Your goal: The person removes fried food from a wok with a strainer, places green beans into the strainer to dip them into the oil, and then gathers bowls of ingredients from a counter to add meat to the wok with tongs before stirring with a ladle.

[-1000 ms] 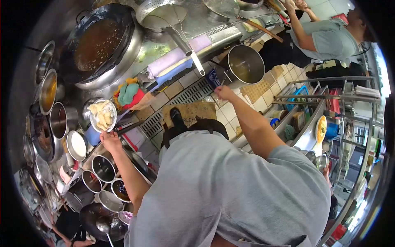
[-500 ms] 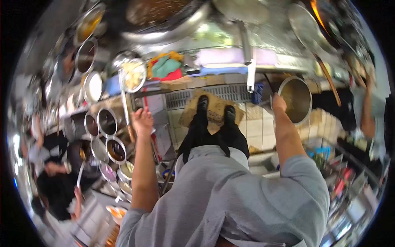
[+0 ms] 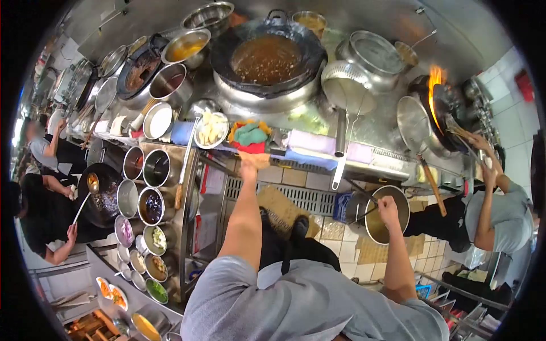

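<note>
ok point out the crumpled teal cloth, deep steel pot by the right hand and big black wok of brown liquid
crumpled teal cloth [image 3: 250, 134], head view: top surface
deep steel pot [image 3: 402, 208], head view: inner wall
big black wok [image 3: 313, 58], head view: right inner wall

Just beyond the left hand [image 3: 248, 169] bunch matt, crumpled cloths [image 3: 250, 135], at the right hand [image 3: 388, 207] gleams a smooth metal pot [image 3: 401, 208], below between them lies matt cardboard [image 3: 281, 203], and beyond both shines a glossy metal counter [image 3: 304, 120].

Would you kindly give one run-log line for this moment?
left hand: at tan cloth; right hand: at pot; large wok: brown liquid
</note>
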